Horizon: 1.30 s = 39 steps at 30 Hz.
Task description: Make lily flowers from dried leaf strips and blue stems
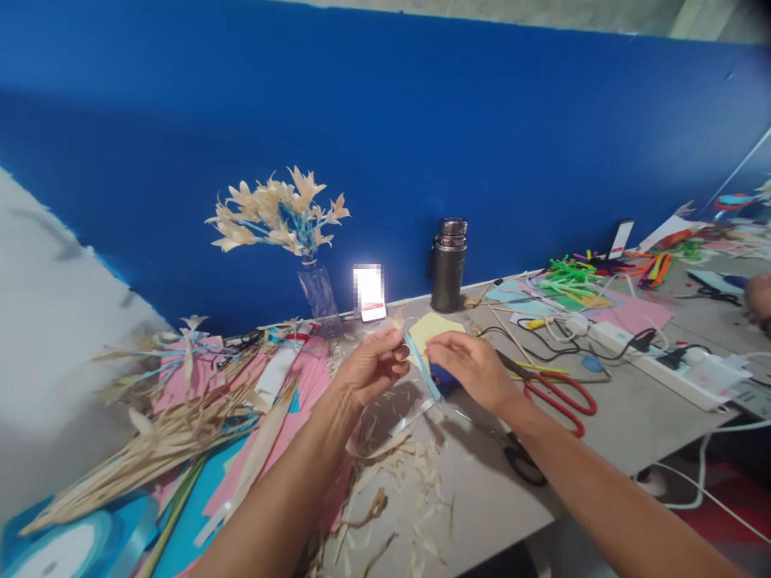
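Note:
My left hand [379,361] is closed, pinching a small pale flower [397,320] between thumb and fingers. From it a light blue strip [424,369], like a ribbon, slants down to the right, its lower end loose above the table. My right hand [467,365] hovers just right of the strip, fingers loosely bent and apart from it; its thumb is mostly hidden. Behind and below that hand lies a dark blue object [443,377], partly covered. A yellow paper [437,331] lies behind both hands. Dark-handled scissors [523,459] rest under my right forearm.
Red-handled scissors [560,393] lie right, near a white power strip [662,365] with cables. A vase [319,293] of pale flowers, a lit phone [369,293] and a dark flask [449,265] stand along the blue wall. Dried husks [174,441] and a ribbon roll [60,550] lie left.

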Each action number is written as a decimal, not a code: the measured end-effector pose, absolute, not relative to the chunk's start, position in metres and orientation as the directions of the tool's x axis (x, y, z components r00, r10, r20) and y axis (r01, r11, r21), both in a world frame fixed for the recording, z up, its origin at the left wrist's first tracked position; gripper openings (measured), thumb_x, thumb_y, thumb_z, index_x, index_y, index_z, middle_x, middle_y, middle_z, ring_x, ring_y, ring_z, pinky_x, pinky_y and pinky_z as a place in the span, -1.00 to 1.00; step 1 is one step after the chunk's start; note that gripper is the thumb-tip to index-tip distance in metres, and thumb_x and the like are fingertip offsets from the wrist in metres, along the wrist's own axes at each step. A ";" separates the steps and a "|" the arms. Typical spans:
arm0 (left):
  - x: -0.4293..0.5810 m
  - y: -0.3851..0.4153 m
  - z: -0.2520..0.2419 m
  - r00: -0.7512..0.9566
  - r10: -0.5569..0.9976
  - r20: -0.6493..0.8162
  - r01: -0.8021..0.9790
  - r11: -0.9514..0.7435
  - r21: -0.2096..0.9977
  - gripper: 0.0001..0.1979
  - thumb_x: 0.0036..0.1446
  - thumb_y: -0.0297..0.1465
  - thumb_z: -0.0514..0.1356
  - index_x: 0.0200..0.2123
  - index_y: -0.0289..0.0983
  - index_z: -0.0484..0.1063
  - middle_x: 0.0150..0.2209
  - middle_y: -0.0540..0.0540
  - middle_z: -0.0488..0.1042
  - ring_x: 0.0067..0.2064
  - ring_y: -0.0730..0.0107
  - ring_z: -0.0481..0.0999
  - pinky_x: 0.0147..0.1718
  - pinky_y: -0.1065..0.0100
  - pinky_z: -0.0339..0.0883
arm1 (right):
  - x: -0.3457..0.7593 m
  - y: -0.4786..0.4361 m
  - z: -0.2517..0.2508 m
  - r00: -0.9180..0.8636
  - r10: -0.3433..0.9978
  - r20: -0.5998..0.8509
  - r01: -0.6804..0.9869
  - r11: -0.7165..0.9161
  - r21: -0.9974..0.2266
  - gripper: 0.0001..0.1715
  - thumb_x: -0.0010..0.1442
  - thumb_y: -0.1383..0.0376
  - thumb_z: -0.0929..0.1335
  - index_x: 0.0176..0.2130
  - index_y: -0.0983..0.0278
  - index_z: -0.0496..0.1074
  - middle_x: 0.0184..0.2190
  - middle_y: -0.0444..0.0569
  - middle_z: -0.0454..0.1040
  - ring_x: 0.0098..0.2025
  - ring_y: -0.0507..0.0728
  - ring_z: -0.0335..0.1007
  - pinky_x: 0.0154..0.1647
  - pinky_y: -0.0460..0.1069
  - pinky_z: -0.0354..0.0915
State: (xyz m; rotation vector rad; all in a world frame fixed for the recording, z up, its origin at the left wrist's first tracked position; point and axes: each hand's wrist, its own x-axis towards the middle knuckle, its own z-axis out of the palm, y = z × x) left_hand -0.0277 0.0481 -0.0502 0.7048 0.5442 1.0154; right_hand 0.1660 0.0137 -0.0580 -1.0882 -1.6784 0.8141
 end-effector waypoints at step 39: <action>-0.018 0.046 -0.054 0.345 0.923 -0.170 -0.543 0.344 0.766 -0.82 -0.06 -0.57 0.31 -0.33 -0.37 0.44 -0.55 0.03 0.39 -0.62 0.60 0.27 -0.65 0.54 0.12 | 0.127 0.010 -0.049 0.132 0.959 0.251 0.061 0.244 -0.968 -0.83 0.10 0.20 0.40 -0.36 0.27 0.53 -0.53 -0.10 0.51 -0.49 0.08 0.41 -0.46 -0.05 0.26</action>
